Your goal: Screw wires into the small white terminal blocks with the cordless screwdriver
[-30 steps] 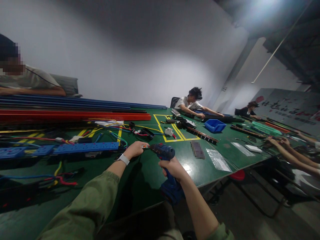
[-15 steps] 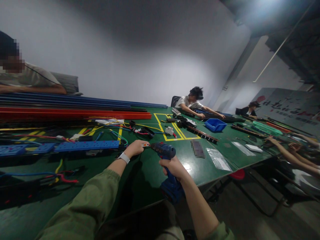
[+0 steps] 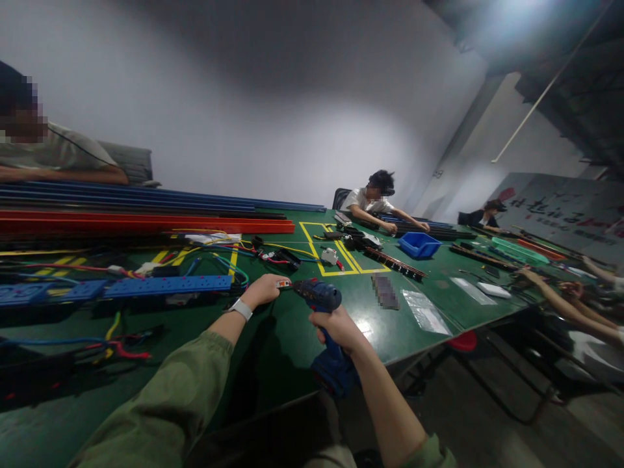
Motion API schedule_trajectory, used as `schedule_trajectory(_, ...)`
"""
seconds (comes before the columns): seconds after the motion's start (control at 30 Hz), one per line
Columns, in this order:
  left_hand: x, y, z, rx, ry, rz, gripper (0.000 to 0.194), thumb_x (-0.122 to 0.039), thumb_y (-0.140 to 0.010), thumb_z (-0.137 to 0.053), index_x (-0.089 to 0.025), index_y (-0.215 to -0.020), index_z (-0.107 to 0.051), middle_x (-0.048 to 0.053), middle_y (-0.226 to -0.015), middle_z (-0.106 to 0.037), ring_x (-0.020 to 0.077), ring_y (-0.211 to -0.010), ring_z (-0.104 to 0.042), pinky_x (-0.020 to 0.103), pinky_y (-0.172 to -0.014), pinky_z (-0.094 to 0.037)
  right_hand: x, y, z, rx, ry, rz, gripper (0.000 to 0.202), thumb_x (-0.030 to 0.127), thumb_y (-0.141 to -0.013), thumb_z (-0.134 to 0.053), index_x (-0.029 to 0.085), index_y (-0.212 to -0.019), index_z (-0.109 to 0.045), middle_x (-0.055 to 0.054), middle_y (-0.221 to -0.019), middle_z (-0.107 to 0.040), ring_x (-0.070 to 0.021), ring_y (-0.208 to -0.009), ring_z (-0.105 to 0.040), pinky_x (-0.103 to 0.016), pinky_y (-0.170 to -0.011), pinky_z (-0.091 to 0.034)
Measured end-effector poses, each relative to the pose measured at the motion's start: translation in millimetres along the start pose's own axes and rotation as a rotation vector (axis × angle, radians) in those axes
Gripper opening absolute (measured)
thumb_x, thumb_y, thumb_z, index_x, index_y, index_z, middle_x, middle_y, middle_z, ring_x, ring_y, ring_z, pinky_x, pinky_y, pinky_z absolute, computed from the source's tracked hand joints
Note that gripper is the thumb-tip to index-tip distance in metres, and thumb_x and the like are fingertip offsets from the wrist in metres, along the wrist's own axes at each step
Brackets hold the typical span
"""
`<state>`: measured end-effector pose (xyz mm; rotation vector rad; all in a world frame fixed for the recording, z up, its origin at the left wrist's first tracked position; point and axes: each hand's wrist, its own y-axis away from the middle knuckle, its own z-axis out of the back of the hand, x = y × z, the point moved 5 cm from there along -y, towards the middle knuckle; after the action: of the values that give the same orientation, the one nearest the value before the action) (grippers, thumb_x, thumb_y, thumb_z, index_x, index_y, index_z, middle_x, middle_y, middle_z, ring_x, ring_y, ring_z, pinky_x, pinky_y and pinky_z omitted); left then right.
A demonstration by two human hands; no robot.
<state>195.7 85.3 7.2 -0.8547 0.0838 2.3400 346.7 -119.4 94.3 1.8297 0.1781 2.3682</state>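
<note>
My right hand (image 3: 336, 327) is wrapped round the handle of a blue cordless drill (image 3: 324, 296), whose nose points left. At its tip is a small white-and-orange part (image 3: 283, 284), pinched in the fingers of my left hand (image 3: 263, 292). Whether the bit touches that part I cannot tell. Left of my left hand lies a long blue socket strip (image 3: 168, 286), with red, yellow, green and blue wires around it. Nearer on the left are a dark housing (image 3: 43, 374) and loose wire ends (image 3: 127, 351). A white block (image 3: 329, 257) sits beyond the drill.
The green table (image 3: 287, 364) bears red channels (image 3: 146, 224) and blue rails (image 3: 160, 197) at the back left. To the right are a blue bin (image 3: 419, 245), a copper-coloured strip (image 3: 397, 263) and a plastic bag (image 3: 425, 312). Co-workers sit across the table; others' arms reach in at right.
My hands, the drill and the small part hold nearly the same position. Across the table, a co-worker's hand has shifted slightly left.
</note>
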Motion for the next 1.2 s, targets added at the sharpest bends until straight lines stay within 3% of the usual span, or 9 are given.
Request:
schedule_trajectory(0.2,0.0,0.8,0.1,0.005,-0.002,-0.006,0.058,-0.005,-0.067,-0.051,-0.025,-0.119,-0.068,0.004,-0.115,-0.071,0.02,-0.106,-0.064,0.025,-0.094,-0.044,0.7,-0.8,0.3,-0.005,0.002,0.021,0.018,0.023,-0.071,-0.061,0.017,-0.086,-0.054,0.009,-0.041,-0.045,-0.0105,-0.037,-0.045,-0.02,-0.04,-0.031)
schedule_trajectory(1.2,3.5,0.0,-2.0,-0.004,-0.004,0.004,0.056,-0.007,-0.068,-0.052,-0.026,-0.118,-0.069,0.003,-0.117,-0.071,0.0204,-0.106,-0.064,0.024,-0.091,-0.045,-0.3,0.0,0.6,0.003,0.006,-0.007,0.012,0.022,-0.072,-0.059,0.017,-0.082,-0.054,0.007,-0.041,-0.047,-0.0098,-0.036,-0.044,-0.02,-0.041,-0.032)
